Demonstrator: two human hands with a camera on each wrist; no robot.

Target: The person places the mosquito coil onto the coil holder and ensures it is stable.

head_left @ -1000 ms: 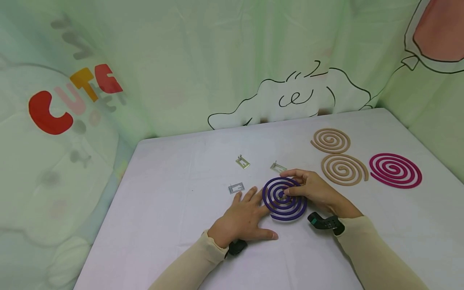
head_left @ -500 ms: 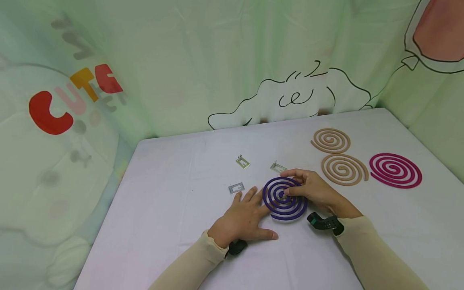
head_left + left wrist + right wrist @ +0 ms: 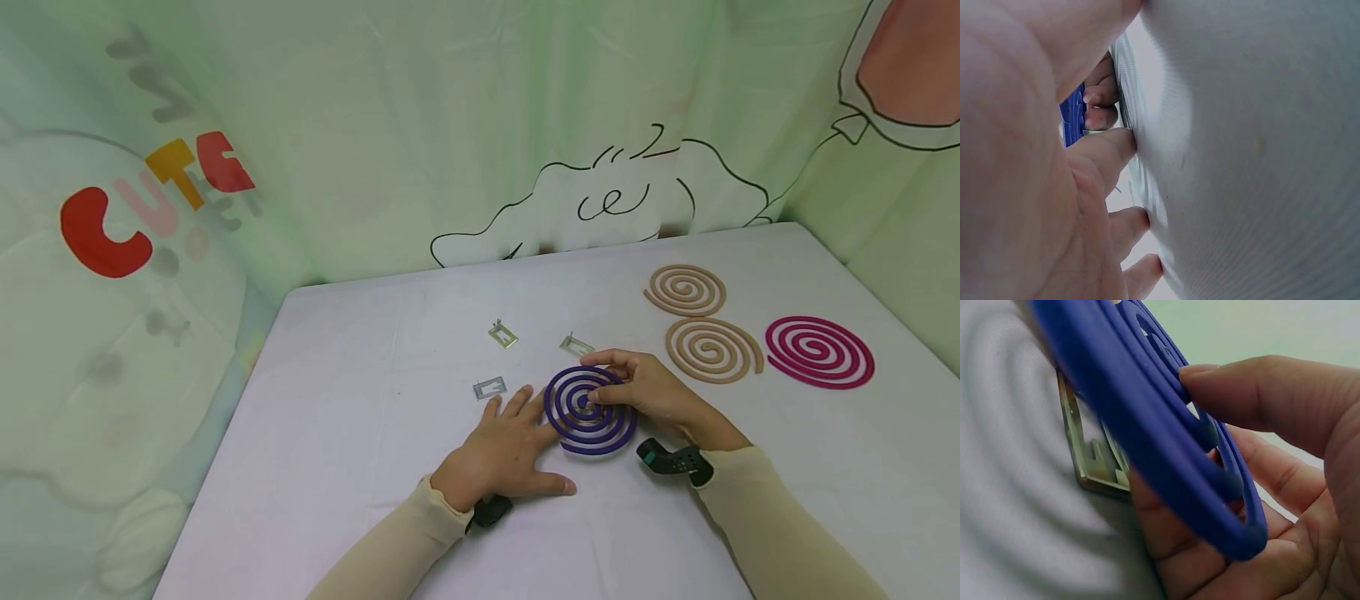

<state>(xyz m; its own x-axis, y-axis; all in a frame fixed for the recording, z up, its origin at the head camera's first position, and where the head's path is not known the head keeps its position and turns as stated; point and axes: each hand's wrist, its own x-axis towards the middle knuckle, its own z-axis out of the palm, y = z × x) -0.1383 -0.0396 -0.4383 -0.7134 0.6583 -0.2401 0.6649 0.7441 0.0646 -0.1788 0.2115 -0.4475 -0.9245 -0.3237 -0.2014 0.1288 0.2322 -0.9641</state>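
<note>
A purple mosquito coil (image 3: 583, 402) is held slightly tilted above the cloth by my right hand (image 3: 660, 396). The right thumb (image 3: 1222, 387) presses near its centre, and the other fingers reach beneath it. Below the coil, a small rectangular metal coil stand (image 3: 1100, 486) sits on the cloth in the right wrist view; where it meets the coil is hidden. My left hand (image 3: 506, 454) rests palm down with fingers spread, its index finger passing under the coil's left side. In the left wrist view, the fingertips (image 3: 1135, 219) touch the cloth, and a bit of the purple coil (image 3: 1073, 115) shows beyond.
Three more metal stands lie beyond the hands: a gold one (image 3: 503, 335), a silver one (image 3: 490, 388) and a pale one (image 3: 577, 346) close to the right fingers. At right lie two tan coils (image 3: 708, 350) and a magenta coil (image 3: 817, 352). A printed curtain (image 3: 375, 150) hangs behind.
</note>
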